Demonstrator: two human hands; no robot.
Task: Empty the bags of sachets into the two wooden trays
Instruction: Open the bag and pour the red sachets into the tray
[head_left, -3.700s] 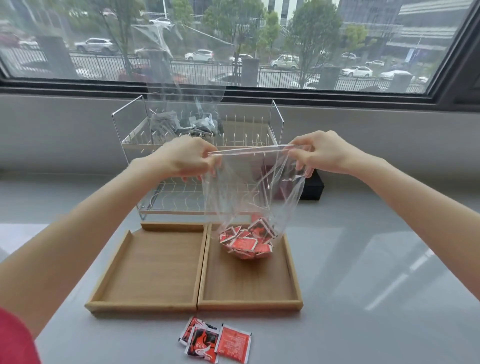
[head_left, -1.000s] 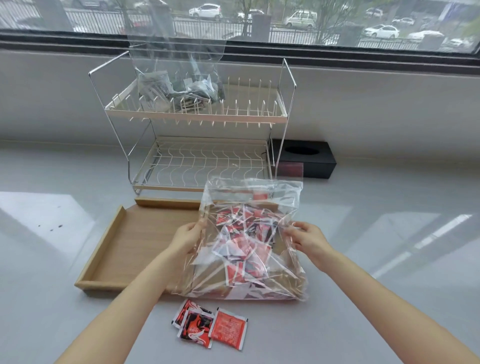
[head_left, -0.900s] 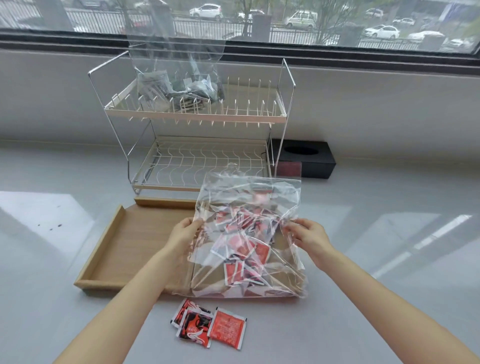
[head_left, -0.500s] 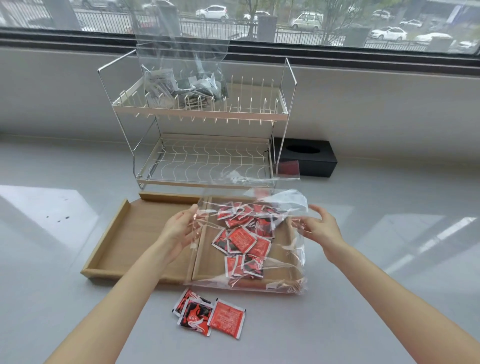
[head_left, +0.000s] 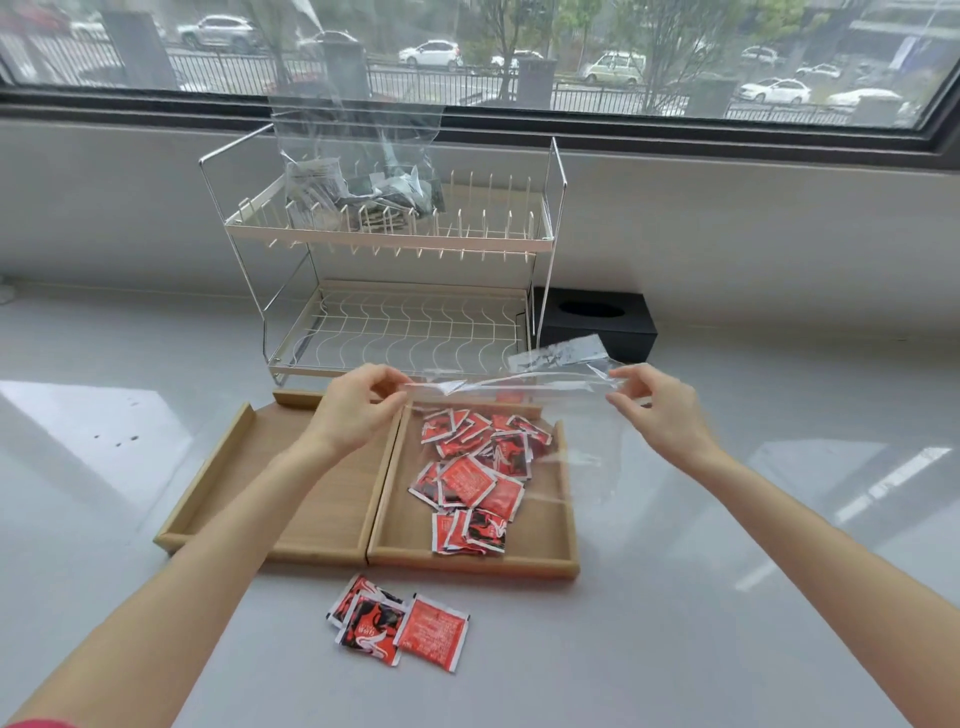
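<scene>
Two wooden trays sit side by side on the grey counter. The left tray (head_left: 228, 470) holds nothing. Several red sachets (head_left: 475, 480) lie spread in the right tray (head_left: 566, 564). Above its far end hangs a clear plastic bag (head_left: 576, 447), stretched flat, with no sachets visible inside. My left hand (head_left: 358, 410) pinches its left corner and my right hand (head_left: 657, 410) pinches its right corner. Three red sachets (head_left: 397, 626) lie loose on the counter in front of the trays. A second clear bag with dark sachets (head_left: 363, 182) stands on the rack's top shelf.
A white two-tier wire rack (head_left: 395, 280) stands behind the trays, its lower shelf bare. A black tissue box (head_left: 595, 322) sits to its right against the wall. The window ledge runs along the back.
The bag was turned over above the right tray and lifted away. The red sachets slid out into the tray. The bag is now held higher, near the tray's far end.
</scene>
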